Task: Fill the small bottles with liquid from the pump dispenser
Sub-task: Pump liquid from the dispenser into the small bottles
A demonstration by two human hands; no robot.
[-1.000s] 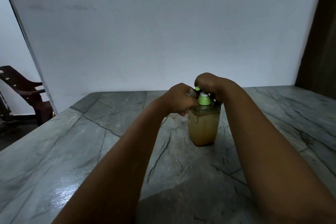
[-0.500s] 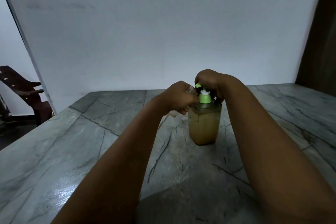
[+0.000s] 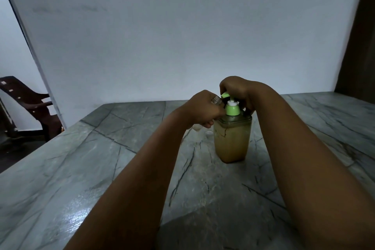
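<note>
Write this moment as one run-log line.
left hand: holds small bottle at spout | right hand: on pump head | pump dispenser: upright on table

Grey veined stone desk [image 3: 101,168] with one pump dispenser [image 3: 232,138] standing on it.

We see a polished grey-green desk crossed by dark crack-like veins, with a pale sheen at our near left. The pump dispenser stands upright on it towards the far middle, its clear square body nearly full of tan liquid. Just to its left a small pale object [image 3: 209,132] lies on the desk, too dim for us to name.
</note>
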